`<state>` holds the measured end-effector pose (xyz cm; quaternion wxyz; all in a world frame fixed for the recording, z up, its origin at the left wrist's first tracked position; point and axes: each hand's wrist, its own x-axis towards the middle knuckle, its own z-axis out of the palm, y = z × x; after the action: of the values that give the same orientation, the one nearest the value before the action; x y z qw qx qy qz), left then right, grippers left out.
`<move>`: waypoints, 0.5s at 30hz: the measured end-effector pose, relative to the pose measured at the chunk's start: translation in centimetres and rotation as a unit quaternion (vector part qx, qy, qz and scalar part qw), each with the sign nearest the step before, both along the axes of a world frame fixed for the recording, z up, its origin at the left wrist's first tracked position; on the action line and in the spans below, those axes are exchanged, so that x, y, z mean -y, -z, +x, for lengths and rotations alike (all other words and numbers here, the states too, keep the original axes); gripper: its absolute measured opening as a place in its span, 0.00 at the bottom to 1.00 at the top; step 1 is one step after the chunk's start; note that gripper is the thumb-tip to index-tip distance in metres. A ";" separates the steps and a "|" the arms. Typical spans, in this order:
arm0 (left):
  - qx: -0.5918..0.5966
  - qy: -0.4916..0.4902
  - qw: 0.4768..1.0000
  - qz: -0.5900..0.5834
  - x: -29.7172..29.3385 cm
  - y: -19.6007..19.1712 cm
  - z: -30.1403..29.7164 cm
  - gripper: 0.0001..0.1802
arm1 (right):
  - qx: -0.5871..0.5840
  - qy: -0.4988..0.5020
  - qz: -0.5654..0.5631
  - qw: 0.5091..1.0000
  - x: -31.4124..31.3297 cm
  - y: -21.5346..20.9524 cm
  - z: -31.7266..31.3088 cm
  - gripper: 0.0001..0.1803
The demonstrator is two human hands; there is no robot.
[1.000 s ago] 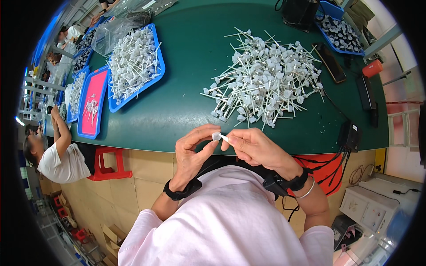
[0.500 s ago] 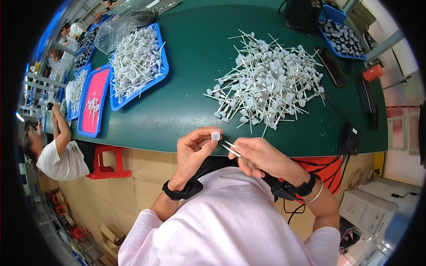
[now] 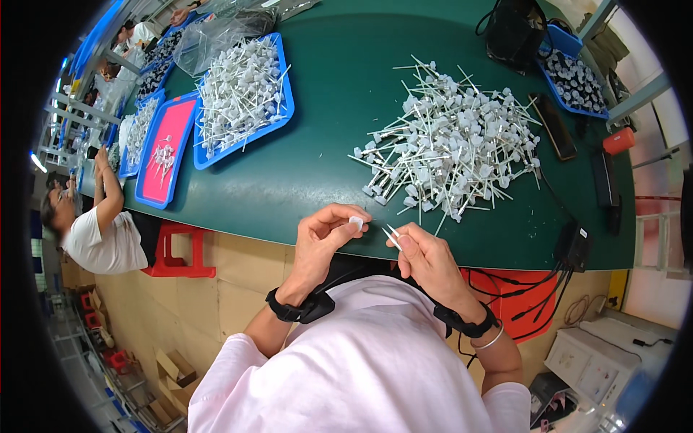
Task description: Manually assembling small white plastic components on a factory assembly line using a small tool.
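Observation:
Close to the table's near edge, my left hand [image 3: 317, 242] is closed, pinching a small white square-headed plastic part [image 3: 356, 222] between thumb and fingers. Just right of it, my right hand [image 3: 432, 258] grips a pair of white tweezers [image 3: 393, 238]. Their two tips stick out slightly apart, pointing up and left, clear of the part. Beyond my hands lies a large loose pile of white parts with thin stems [image 3: 455, 137]. My fingers hide the tweezers' back end and much of the held part.
At the left of the green table [image 3: 325, 94] stand a blue tray of stemmed parts [image 3: 286, 94] and a pink-lined tray [image 3: 154, 180]. A phone [image 3: 554, 128], a tray of dark-and-white parts [image 3: 574, 83] and a cabled black box [image 3: 572, 245] are right. Another person [image 3: 108, 234] sits at left.
The tweezers have turned steeper and moved slightly right, away from the white part. The part's face has tilted in my left fingers. The whole view has shifted a little.

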<state>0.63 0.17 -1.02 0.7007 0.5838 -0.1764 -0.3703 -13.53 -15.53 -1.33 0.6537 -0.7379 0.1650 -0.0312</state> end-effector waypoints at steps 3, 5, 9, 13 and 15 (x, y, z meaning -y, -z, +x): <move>0.014 -0.005 1.000 0.004 0.0 0.0 0.0 0.07 | 0.000 -0.004 -0.020 1.000 0.1 -0.3 0.0 0.17; 0.026 -0.014 0.999 0.015 0.1 -0.1 -0.1 0.07 | 0.015 0.006 -0.044 0.999 -0.2 -0.8 0.1 0.14; 0.049 -0.022 0.999 0.004 0.1 0.1 -0.2 0.06 | 0.089 0.024 -0.154 0.984 -1.1 -1.8 0.6 0.09; 0.118 -0.044 0.992 -0.001 0.2 0.1 -0.7 0.08 | 0.111 0.030 -0.178 0.977 -1.6 -3.0 1.3 0.08; 0.142 -0.059 0.988 -0.003 0.3 0.2 -1.0 0.09 | 0.110 0.027 -0.183 0.976 -1.7 -2.8 1.4 0.09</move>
<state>-0.36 -0.13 -1.23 0.6910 0.6374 -0.2406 -0.2415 -12.11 -13.88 1.46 0.5203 -0.8325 0.1035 -0.1598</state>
